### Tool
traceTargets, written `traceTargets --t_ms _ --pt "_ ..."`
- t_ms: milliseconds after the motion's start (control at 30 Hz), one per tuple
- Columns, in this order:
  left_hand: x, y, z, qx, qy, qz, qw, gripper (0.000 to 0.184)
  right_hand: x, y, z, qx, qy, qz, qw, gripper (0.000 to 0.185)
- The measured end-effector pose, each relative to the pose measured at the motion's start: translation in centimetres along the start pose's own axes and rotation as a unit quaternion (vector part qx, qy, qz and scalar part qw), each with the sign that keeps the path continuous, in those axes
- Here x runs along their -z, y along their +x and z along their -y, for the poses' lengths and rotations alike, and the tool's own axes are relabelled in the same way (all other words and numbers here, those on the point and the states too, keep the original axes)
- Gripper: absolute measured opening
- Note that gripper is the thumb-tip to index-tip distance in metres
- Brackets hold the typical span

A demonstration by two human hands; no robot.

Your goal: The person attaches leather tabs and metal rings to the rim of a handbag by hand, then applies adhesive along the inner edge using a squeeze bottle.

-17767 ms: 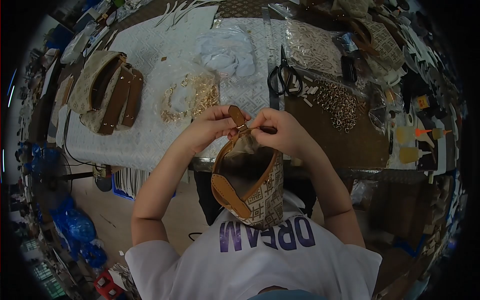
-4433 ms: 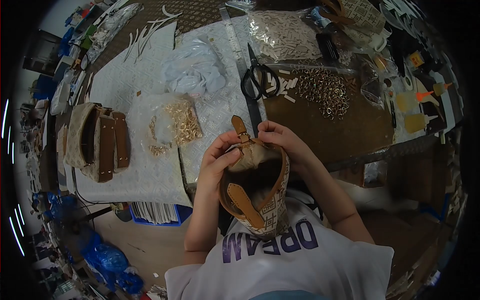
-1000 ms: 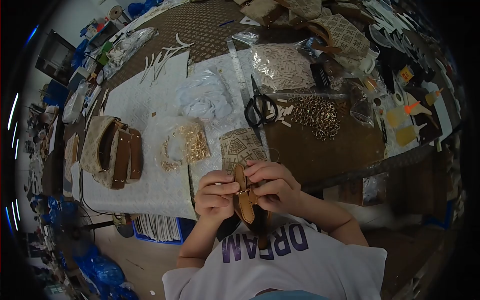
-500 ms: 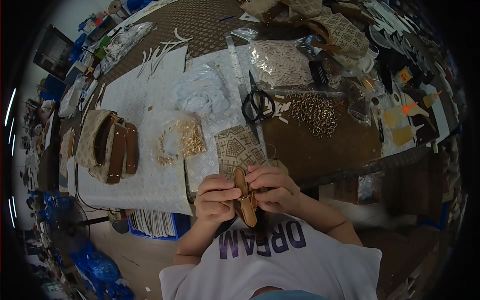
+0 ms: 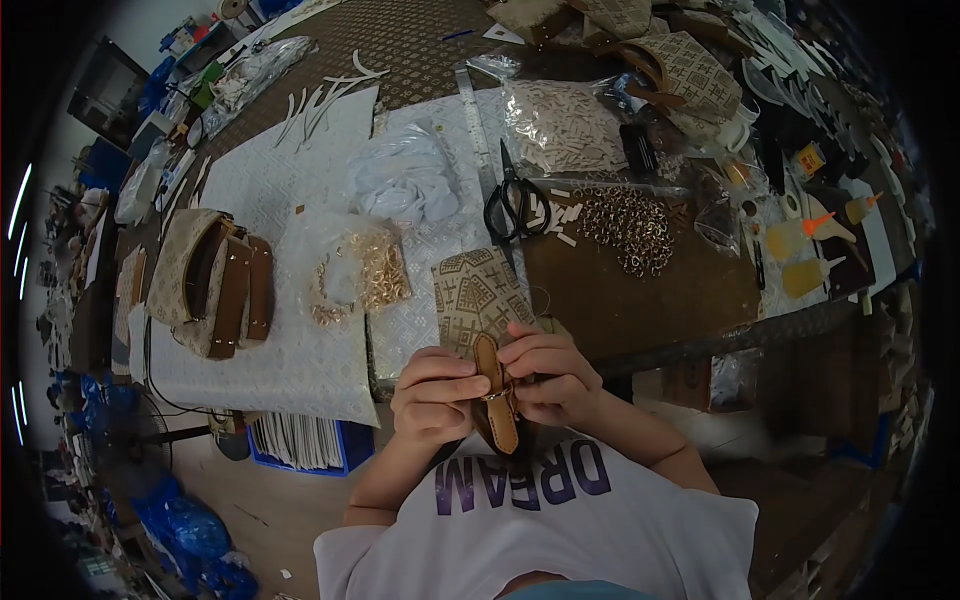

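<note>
A brown leather strap (image 5: 499,425) with pale stitching and a small metal ring lies between my two hands at the table's front edge. My left hand (image 5: 436,393) pinches it from the left, close to the ring. From the right, my right hand (image 5: 548,375) grips the same piece, fingers bent around its edge. The strap lies against a patterned beige bag piece (image 5: 483,295), which rests partly on the table beyond my fingers. A thin loop of thread shows near its right edge. My fingertips partly cover the ring.
Black scissors (image 5: 515,205) and a metal ruler (image 5: 470,115) lie ahead. Gold rings fill a plastic bag (image 5: 362,275); more metal rings (image 5: 632,225) are heaped on the right. A beige handbag (image 5: 210,285) stands left. Glue bottles (image 5: 805,275) stand far right. A blue crate (image 5: 352,450) is below.
The strap has turned slightly more upright between my hands, and its lower end has shifted a little right. Both hands keep their grip. The view has shifted slightly.
</note>
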State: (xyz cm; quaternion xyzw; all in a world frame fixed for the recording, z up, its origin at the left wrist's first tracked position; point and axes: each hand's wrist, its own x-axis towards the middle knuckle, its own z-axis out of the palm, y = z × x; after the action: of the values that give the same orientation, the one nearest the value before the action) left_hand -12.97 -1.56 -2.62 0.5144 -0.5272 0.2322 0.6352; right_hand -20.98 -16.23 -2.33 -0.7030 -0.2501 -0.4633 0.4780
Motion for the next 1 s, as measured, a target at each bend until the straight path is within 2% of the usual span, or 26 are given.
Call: traceTargets --t_ms 300,433,500,567,667,800,900,1000 --pt "-0.1 -0.2 0.3 0.005 -0.007 -0.01 1.0 0.031 -0.2 0.2 0.0 -0.013 -0.003 -0.011 1.0 0.025" --pt "-0.9 0.7 0.8 0.045 -0.021 -0.039 0.998 0.027 -0.6 1.2 -0.8 -0.044 -0.003 -0.052 0.998 0.028" --pt "-0.9 2.1 1.3 0.103 0.024 -0.013 0.994 0.023 -0.6 1.5 -2.1 -0.081 -0.014 -0.07 0.994 0.029" --pt "-1.5 2.6 3.1 0.196 -0.04 -0.032 0.979 0.018 -0.8 1.7 -4.1 -0.165 0.008 -0.103 0.981 0.028" --pt "-1.9 3.8 5.3 0.332 -0.123 -0.06 0.933 0.016 -0.7 3.2 -6.2 -0.331 0.109 -0.125 0.929 0.022" --pt "-1.5 3.8 7.9 0.338 -0.11 -0.047 0.933 0.019 0.0 3.6 -8.3 -0.361 0.149 -0.123 0.913 0.027" --pt "-0.7 3.4 9.0 0.367 -0.016 0.011 0.93 0.023 -0.3 3.6 -9.2 -0.366 0.163 -0.132 0.907 0.025" --pt "0.6 3.7 9.4 0.462 -0.027 0.095 0.881 0.027 0.3 3.9 -10.1 -0.409 0.145 -0.077 0.898 0.026"
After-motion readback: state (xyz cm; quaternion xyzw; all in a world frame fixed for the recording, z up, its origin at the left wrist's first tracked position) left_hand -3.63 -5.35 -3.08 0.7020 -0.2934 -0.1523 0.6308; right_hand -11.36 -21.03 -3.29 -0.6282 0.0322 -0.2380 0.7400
